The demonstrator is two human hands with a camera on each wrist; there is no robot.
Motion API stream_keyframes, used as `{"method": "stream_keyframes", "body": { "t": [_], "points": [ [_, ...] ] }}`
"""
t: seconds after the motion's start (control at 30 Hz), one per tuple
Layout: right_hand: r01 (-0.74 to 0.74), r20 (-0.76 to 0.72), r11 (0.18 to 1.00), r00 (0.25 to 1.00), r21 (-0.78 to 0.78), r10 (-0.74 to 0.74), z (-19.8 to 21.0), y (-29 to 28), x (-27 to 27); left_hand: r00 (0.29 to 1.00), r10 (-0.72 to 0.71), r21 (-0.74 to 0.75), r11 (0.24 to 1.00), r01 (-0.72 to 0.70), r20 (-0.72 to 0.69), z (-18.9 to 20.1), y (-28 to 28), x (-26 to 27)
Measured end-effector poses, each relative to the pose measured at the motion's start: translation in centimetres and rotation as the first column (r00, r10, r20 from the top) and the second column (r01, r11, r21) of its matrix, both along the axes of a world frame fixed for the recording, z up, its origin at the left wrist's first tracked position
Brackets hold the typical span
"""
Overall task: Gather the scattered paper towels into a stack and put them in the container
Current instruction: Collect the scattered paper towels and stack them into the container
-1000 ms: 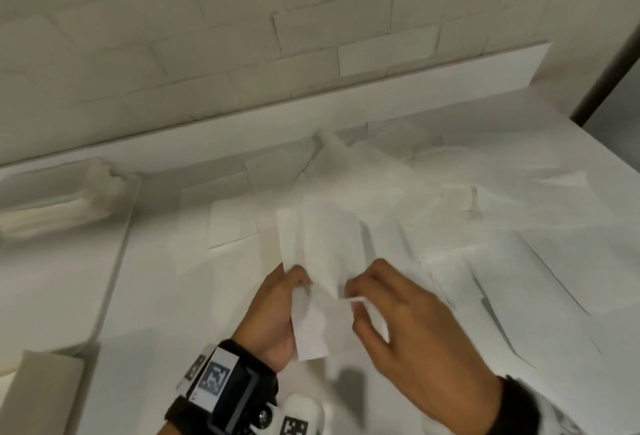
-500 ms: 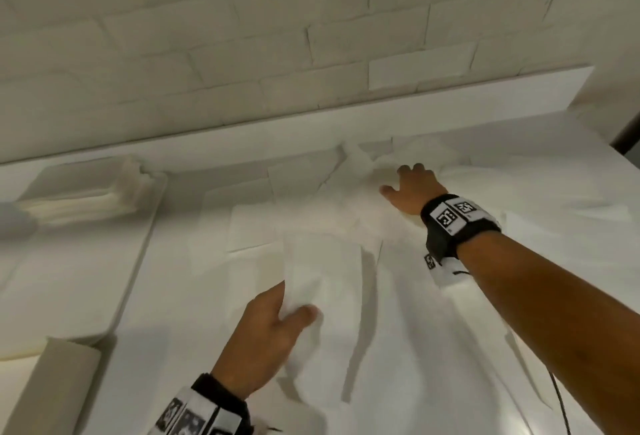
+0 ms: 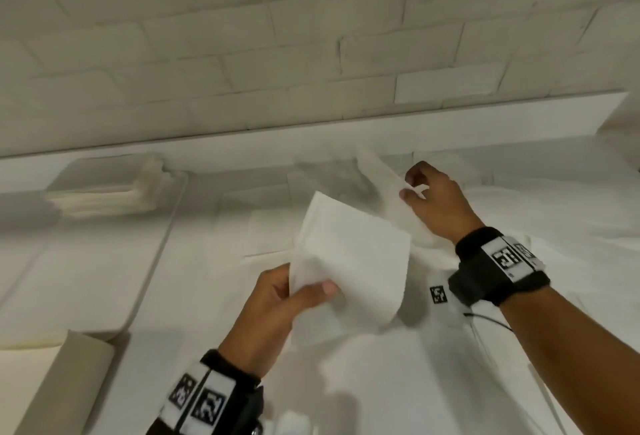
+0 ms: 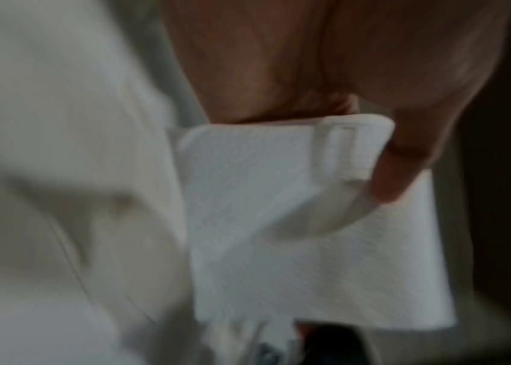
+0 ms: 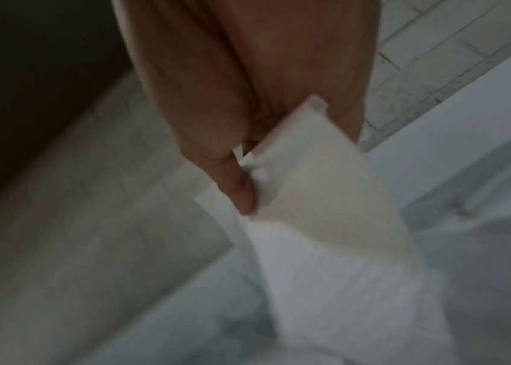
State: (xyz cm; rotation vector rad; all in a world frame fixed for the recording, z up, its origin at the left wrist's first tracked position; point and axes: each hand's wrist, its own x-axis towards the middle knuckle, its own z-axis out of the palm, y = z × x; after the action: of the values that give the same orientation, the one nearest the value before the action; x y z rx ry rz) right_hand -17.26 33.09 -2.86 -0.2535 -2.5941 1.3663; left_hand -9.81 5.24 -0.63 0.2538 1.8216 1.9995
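Observation:
My left hand (image 3: 298, 291) pinches a folded white paper towel (image 3: 349, 261) by its lower corner and holds it above the table; the left wrist view shows the thumb lying on that towel (image 4: 295, 234). My right hand (image 3: 412, 185) pinches a second paper towel (image 3: 388, 189) at the back of the table and lifts one end off the pile; in the right wrist view this towel (image 5: 326, 222) hangs from thumb and finger. More white paper towels (image 3: 270, 230) lie scattered flat on the table. The container (image 3: 104, 189), a shallow white tray, sits at the back left.
The white table (image 3: 398, 382) ends at a raised white ledge (image 3: 346, 137) under a white brick wall. A large white tray (image 3: 86, 261) lies on the left, and a beige box corner (image 3: 62, 382) sits at the front left.
My right hand left the towel held by both hands, reached to the back of the table, and now pinches another towel and lifts it. My left hand raised its towel.

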Motion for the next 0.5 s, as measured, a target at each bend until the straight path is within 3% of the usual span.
{"method": "stream_keyframes", "body": {
  "t": [0.07,0.13,0.3,0.43,0.5],
  "points": [
    [-0.118,-0.116,0.976,0.988,-0.184,0.098,2.1,-1.9,3.1,0.979,-0.041,0.323,0.946,-0.025,0.198,-0.2,1.2,-0.9],
    [-0.223,-0.159,0.916,0.971,-0.334,0.178,3.4,-3.9,6.3,0.963,-0.083,0.455,0.889,-0.045,0.258,-0.4,2.7,-1.3],
    [-0.189,-0.096,0.801,0.982,-0.569,0.163,2.6,-6.3,10.2,0.916,-0.019,0.375,0.916,-0.145,0.4,-2.4,5.1,-1.6],
    [-0.014,0.092,0.657,0.988,-0.753,0.127,1.7,-6.6,10.9,0.928,0.1,0.131,0.979,-0.157,0.36,-3.1,4.6,-0.8],
    [-0.001,0.081,0.708,0.993,-0.707,0.083,1.1,-6.9,11.1,0.95,0.152,0.016,0.987,-0.163,0.271,-3.6,4.3,-0.5]
  ]
}}
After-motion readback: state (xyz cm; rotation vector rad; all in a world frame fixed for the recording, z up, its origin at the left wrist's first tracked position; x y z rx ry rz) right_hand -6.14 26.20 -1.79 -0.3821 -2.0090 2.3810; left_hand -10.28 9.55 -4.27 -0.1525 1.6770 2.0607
